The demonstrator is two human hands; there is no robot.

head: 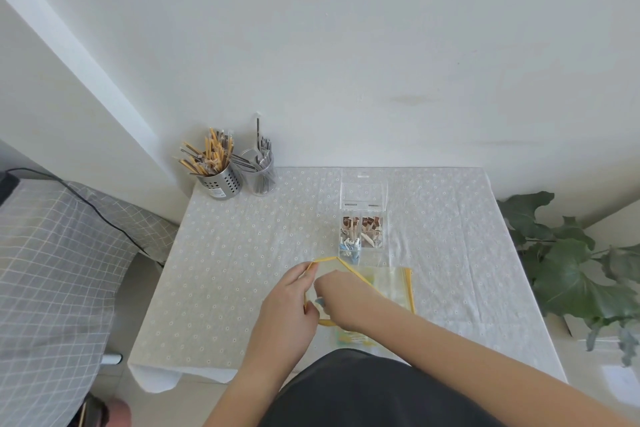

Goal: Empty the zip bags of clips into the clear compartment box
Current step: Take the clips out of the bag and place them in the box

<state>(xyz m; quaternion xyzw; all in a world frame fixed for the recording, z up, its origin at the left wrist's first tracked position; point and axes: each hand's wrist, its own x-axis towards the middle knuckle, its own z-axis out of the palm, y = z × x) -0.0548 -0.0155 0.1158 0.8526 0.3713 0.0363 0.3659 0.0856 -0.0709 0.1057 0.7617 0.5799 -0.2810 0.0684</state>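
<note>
A clear zip bag (pixel 332 265) with a yellow zipper edge is held open above the table. My left hand (pixel 294 295) pinches its rim on the left side. My right hand (pixel 341 302) reaches into the bag's mouth and pinches a small blue clip (pixel 319 303). Just behind the bag stands the clear compartment box (pixel 362 234), lid raised, with brown, white and blue clips in its compartments. A second yellow-edged zip bag (pixel 394 284) lies flat to the right of my hands. Another bag with yellow and green contents (pixel 349 336) lies under my right wrist, partly hidden.
A perforated steel cup of pencils (pixel 220 180) and a clear cup of pens (pixel 259 177) stand at the table's back left corner. The table (pixel 242 253) has a dotted white cloth. A leafy plant (pixel 571 270) stands to the right, a checked bed (pixel 52 270) to the left.
</note>
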